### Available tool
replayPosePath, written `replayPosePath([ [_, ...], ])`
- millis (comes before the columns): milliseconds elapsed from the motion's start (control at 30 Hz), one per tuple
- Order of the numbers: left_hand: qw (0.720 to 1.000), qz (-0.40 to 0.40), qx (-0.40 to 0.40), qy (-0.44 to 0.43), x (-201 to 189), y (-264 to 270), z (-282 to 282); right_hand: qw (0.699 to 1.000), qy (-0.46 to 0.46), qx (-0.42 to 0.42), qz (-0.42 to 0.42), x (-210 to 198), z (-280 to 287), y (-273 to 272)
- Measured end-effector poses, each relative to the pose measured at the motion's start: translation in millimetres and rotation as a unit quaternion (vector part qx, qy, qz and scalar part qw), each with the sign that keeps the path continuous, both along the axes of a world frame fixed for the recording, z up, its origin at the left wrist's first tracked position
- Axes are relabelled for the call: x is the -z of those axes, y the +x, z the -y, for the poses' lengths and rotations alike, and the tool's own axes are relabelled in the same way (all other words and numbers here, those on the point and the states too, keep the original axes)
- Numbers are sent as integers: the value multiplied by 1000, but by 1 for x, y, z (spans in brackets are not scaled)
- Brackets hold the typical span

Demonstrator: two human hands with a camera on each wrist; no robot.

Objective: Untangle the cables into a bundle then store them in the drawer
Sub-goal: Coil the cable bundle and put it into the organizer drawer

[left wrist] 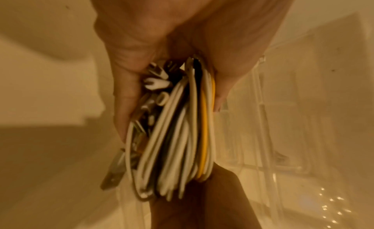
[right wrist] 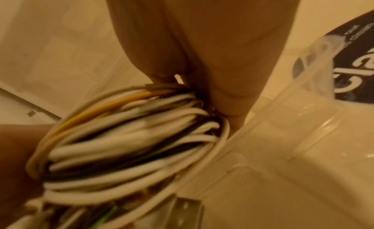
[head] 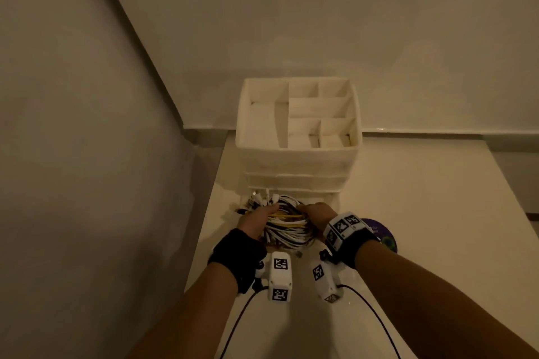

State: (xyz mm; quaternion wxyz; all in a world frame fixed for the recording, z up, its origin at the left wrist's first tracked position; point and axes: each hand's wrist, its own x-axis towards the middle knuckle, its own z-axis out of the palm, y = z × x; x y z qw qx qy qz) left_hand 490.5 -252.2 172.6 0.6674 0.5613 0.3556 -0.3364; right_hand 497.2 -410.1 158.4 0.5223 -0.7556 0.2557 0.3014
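A coiled bundle of white, black and yellow cables sits in the pulled-out clear bottom drawer of a white drawer unit. My left hand grips the bundle's left side, where the plug ends stick out. My right hand grips the bundle's right side, against the drawer's clear wall. The fingertips of both hands are hidden behind the cables.
The unit's top is an open tray with several dividers. It stands on a white table against a wall, with another wall close on the left. A dark purple round disc lies right of the drawer.
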Motion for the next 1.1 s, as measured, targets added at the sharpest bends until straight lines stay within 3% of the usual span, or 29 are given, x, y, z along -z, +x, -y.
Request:
replayPosePath([
  [233, 999, 8, -48, 2, -13, 4, 10, 992, 12, 109, 63, -7, -1, -3],
  [400, 993, 15, -114, 8, -5, 6, 26, 983, -117, 16, 143, -6, 7, -39],
  [500, 991, 17, -132, 11, -10, 6, 36, 971, -135, -27, 195, 1, 7, -48],
  [633, 995, 25, -90, 46, -4, 12, 41, 939, -175, -162, 249, 18, 7, -51],
  [700, 996, 32, -48, 72, -17, 10, 39, 941, -177, -198, 210, 19, 7, -53],
  [900, 995, 67, -30, 66, -47, -1, 36, 922, -175, -202, 282, 12, 13, -51],
  [1100, 986, 57, -155, 6, -56, -11, 45, 901, -291, -172, 274, 13, 13, -60],
])
